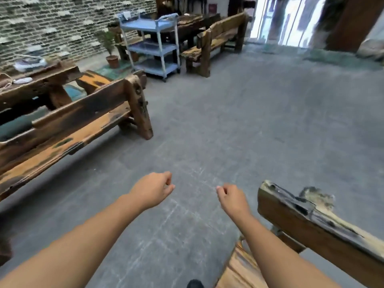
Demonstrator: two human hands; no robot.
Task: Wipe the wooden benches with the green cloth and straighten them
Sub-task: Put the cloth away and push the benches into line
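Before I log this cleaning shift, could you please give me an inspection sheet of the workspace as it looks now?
Surface: grey concrete floor, scuffed with pale scratches.
Job's things: left bench, right bench by the right arm, far bench at the back; green cloth not seen.
Clutter: white items on the left table.
Hands: left hand and right hand over the floor, fingers loosely curled, holding nothing.
Cables: pale cord on the left table's end.
Surroundings: blue cart, potted plant, brick wall, bright doorway.
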